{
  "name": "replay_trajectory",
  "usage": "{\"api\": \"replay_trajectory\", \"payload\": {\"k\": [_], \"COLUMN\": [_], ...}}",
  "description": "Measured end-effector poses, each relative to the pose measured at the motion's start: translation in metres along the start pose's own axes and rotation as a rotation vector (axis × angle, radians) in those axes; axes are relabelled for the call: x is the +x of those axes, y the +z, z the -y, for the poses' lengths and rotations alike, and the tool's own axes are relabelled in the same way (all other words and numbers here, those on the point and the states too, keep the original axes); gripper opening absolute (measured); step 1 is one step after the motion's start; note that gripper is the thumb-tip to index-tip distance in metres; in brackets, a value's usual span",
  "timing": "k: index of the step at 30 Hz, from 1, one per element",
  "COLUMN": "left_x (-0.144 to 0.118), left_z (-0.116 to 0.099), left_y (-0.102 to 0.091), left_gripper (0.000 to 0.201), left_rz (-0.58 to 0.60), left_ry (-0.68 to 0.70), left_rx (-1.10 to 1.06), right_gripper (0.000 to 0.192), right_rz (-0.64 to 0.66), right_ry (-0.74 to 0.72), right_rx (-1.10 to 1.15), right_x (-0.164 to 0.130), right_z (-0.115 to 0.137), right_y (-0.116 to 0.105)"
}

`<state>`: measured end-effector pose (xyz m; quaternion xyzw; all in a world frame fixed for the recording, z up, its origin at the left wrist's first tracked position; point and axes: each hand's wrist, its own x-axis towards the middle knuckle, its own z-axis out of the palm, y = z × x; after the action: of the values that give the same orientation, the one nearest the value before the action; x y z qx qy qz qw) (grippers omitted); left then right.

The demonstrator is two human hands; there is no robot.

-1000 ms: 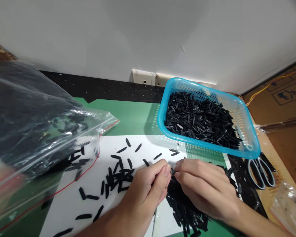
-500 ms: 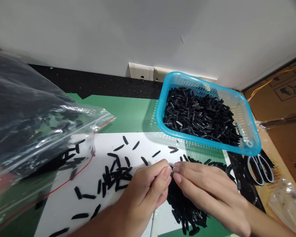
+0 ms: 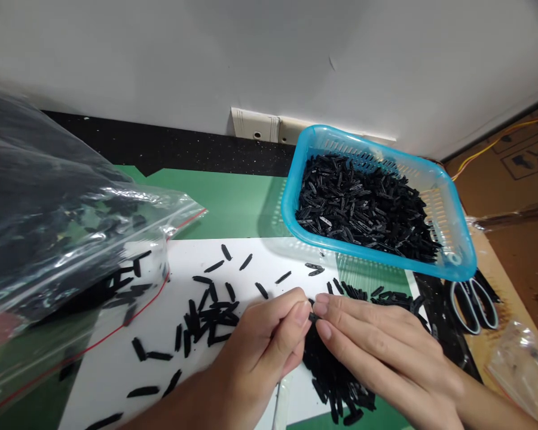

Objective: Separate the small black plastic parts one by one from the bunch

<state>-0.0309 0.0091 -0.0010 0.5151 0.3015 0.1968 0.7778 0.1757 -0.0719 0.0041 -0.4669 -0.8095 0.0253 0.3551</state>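
My left hand (image 3: pixel 273 340) is closed, with thumb and forefinger pinched at a small black strip (image 3: pixel 312 317). The thumb and fingertips of my right hand (image 3: pixel 381 346) close on the strip's other side, so only a sliver of it shows between the hands. Under my right hand lies a dense pile of black strips (image 3: pixel 341 388). A looser group of the same strips (image 3: pixel 210 319) is spread over white paper (image 3: pixel 246 298) left of my hands. Below my left hand a pale narrow stick (image 3: pixel 281 406) shows; whether the hand holds it is hidden.
A blue plastic basket (image 3: pixel 372 255) full of black strips stands behind my hands. At left lies a clear zip bag (image 3: pixel 72 239) with black pieces. Scissors (image 3: pixel 473 306) and a small clear bag (image 3: pixel 517 364) are at right, near a cardboard box (image 3: pixel 511 197). Wall sockets (image 3: pixel 255 125) are behind.
The fingertips of my right hand have parted slightly from my left, so more of the black strip shows between them. The view has shifted a little.
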Motion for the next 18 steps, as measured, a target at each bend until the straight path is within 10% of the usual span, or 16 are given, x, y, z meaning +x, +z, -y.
{"api": "replay_trajectory", "payload": {"k": [15,18], "left_x": [0.001,0.001], "left_z": [0.000,0.001], "left_y": [-0.001,-0.001], "left_gripper": [0.057,0.056], "left_rz": [0.011,0.010], "left_ry": [0.053,0.055], "left_rx": [0.069,0.074], "right_gripper": [0.025,0.025], "right_rz": [-0.269,-0.085], "right_ry": [0.040,0.034], "right_rx": [0.023,-0.005], "right_x": [0.007,0.007], "right_z": [0.003,-0.002], "right_y": [0.017,0.009]}}
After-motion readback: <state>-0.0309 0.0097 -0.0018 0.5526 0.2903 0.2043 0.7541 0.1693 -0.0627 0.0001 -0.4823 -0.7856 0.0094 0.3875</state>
